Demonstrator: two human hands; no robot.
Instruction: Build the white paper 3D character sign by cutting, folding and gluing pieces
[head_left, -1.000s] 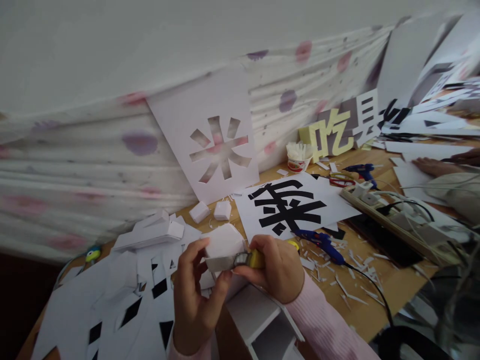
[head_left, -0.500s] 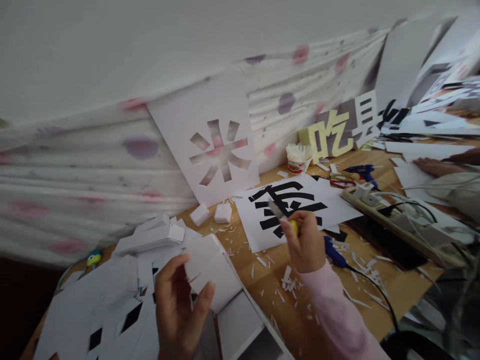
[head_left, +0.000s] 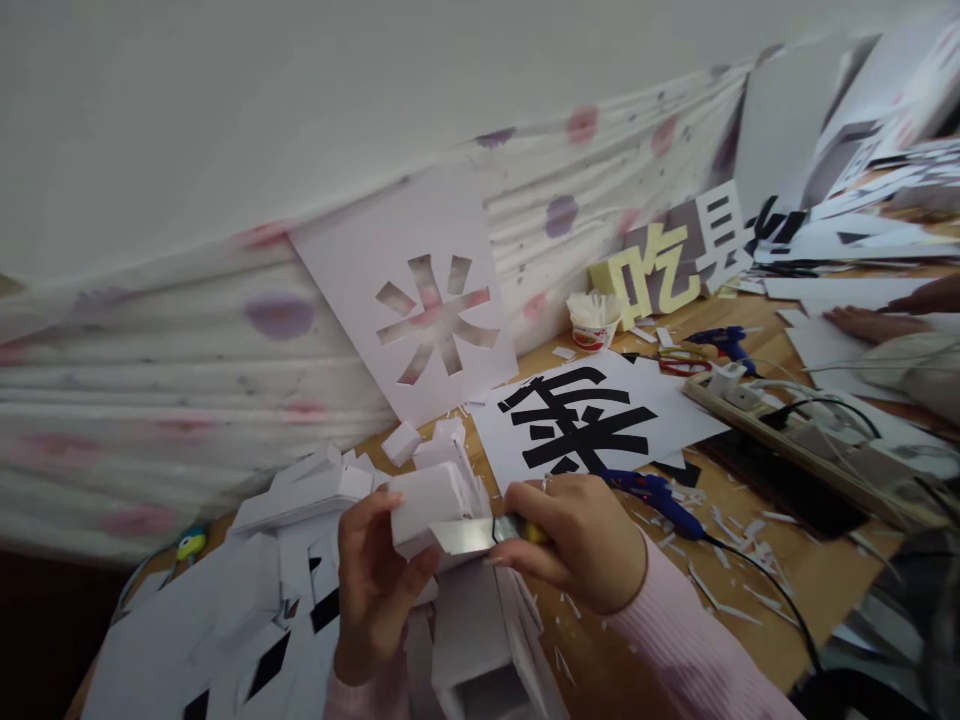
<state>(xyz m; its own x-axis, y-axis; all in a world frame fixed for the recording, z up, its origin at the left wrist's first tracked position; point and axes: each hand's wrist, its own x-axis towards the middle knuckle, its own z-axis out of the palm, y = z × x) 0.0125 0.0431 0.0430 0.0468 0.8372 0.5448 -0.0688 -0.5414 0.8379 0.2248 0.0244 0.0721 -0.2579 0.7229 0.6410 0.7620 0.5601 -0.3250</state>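
Observation:
My left hand (head_left: 367, 590) grips a white foam-board box form (head_left: 427, 498) by its end, thumb in front and fingers behind. My right hand (head_left: 581, 540) is closed round a utility knife (head_left: 466, 535) with a yellow handle; its broad blade lies flat against the form's front face, pointing left. Below the hands the white hollow structure (head_left: 472, 610) stretches toward me. Just beyond my right hand lies a blue glue gun (head_left: 664, 498), on the edge of a white sheet (head_left: 495, 450) with a black character on it.
A white panel (head_left: 349, 265) with a cut-out character leans on the curtained wall. White boards (head_left: 157, 635) cover the left side. A paper cup (head_left: 594, 325), a power strip (head_left: 795, 440) and another blue glue gun (head_left: 724, 342) stand right. A co-worker's hand (head_left: 874, 322) rests on paper.
My right hand has come down and left, bringing the knife blade from above the sheet onto the white form. The left hand has tilted the form and shifted slightly right.

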